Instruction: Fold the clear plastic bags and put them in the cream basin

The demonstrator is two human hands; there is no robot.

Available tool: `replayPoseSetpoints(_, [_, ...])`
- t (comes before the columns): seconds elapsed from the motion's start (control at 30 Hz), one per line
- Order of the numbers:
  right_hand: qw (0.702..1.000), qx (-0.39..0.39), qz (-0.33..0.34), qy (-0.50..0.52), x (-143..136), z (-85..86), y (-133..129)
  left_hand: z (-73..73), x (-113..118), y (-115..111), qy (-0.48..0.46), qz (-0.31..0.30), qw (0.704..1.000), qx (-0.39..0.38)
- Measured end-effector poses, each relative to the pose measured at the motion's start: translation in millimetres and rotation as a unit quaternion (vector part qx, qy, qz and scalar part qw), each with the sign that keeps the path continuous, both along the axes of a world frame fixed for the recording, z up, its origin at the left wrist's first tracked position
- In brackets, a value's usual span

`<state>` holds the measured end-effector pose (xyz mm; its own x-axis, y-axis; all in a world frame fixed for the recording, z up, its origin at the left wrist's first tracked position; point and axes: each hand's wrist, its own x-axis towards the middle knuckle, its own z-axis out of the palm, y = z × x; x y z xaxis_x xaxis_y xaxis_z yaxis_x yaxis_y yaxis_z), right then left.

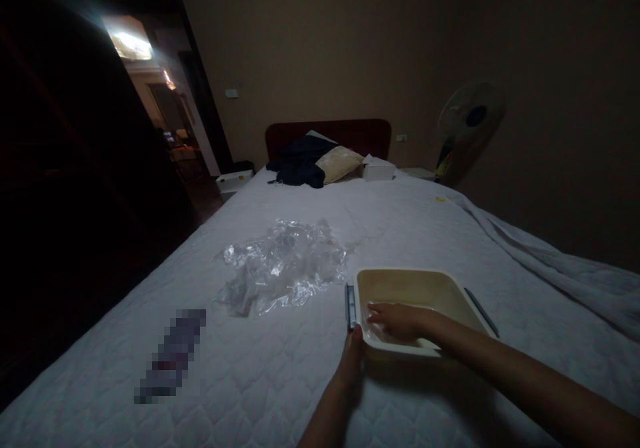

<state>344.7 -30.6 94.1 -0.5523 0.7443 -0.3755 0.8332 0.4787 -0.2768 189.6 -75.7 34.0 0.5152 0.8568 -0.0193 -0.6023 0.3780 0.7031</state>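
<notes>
A cream plastic bin (pixel 410 275) with grey side handles stands on the quilted white bed at the right of centre. My left hand (pixel 353 355) is closed on the bin's near left corner, its thumb just under the handle. My right hand (pixel 397 321) reaches inside the bin, fingers pressed together on clear plastic (pixel 373 331) at the left inner side. Left of the bin lies a crumpled spread of clear plastic bags (pixel 290 261).
A pixelated flat object (pixel 173 358) lies on the bed at the lower left. Dark clothing (pixel 300 161), a beige pillow (pixel 340 163) and a white box (pixel 379 169) rest near the headboard (pixel 370 135). A fan (pixel 475 115) stands beyond the bed's right side.
</notes>
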Motion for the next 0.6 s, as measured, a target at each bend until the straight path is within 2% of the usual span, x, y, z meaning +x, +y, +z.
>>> replayPoseSetpoints(0.1, [0.998,0.023,-0.028,0.047,1.8,19.2,-7.8,1.6,-0.2,0.0,0.008,0.007,1.0,-0.007])
replayPoseSetpoints(0.2, [0.982,0.127,-0.084,0.114,20.0,37.0,-20.2,1.3,-0.5,1.6,0.023,0.007,1.0,-0.015])
replayPoseSetpoints(0.3, [0.928,0.28,-0.19,0.154,58.1,41.2,-35.3,-1.1,-0.9,2.4,0.027,0.004,0.999,-0.017])
replayPoseSetpoints(0.4, [0.857,0.367,-0.312,0.182,103.6,27.8,-52.4,-4.3,-0.9,0.9,0.033,-0.001,0.999,-0.033])
replayPoseSetpoints(0.47, [0.792,0.36,-0.445,0.211,126.7,13.8,-63.7,-5.3,-0.7,-0.5,0.035,-0.004,0.998,-0.045])
replayPoseSetpoints(0.5, [0.761,0.321,-0.512,0.235,134.1,7.1,-68.7,-5.1,-0.6,-1.1,0.033,-0.004,0.998,-0.047])
replayPoseSetpoints(0.53, [0.74,0.276,-0.555,0.26,138.5,1.4,-72.7,-4.5,-0.3,-1.3,0.03,-0.004,0.998,-0.047])
replayPoseSetpoints(0.6, [0.719,0.213,-0.588,0.303,139.9,-5.0,-77.0,-2.3,0.9,-0.6,0.023,-0.004,0.999,-0.041])
